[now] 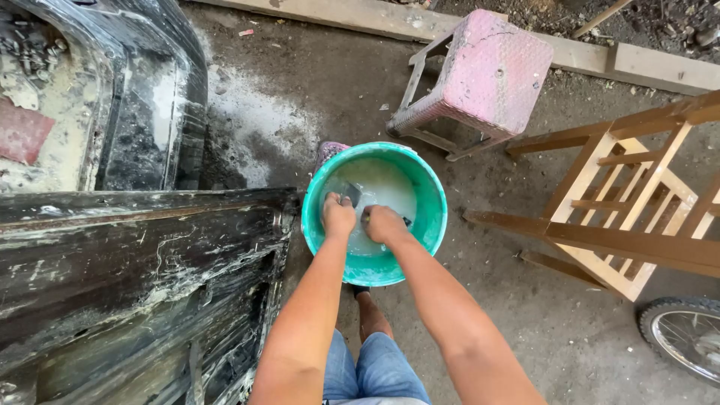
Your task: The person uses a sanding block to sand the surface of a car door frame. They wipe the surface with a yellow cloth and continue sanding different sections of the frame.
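Note:
A green plastic bucket (427, 187) holding milky water stands on the ground in front of me. Both my hands reach into it. My left hand (338, 216) grips a dark flat piece, perhaps sandpaper or a scraper blade (351, 193), that sticks up from the fist. My right hand (384, 223) is closed beside it, with a small dark tip (406, 221) showing at its edge; what it holds is unclear. The two fists almost touch over the water.
A dark, wet, scuffed car body panel (142, 255) fills the left side. A pink plastic stool (487, 75) stands behind the bucket. A brown wooden frame (637, 210) lies at right, a bicycle wheel (686, 334) at lower right. My foot (369, 311) is under the bucket's near edge.

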